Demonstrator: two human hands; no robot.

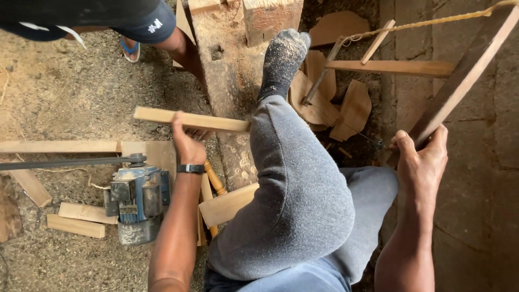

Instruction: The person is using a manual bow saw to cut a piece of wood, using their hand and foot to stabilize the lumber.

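My left hand [187, 144] grips a pale wooden stick [189, 120] held level across the middle of the view. One end of the stick reaches my raised grey-trousered knee [294, 178]. My sock-clad foot [282, 59], dusted with sawdust, rests on a heavy timber beam [227, 65]. My right hand [421, 154] holds the lower end of a long dark wooden board [465, 75] that slants up to the top right. A black band sits on my left wrist.
A blue electric motor [138, 200] with a black belt [65, 162] stands on the sawdust floor at left. Offcuts [75, 226] and curved wood pieces [354, 111] lie around. Another person's leg and sandal [130, 48] are at top left. A rope [427, 22] runs along the top right.
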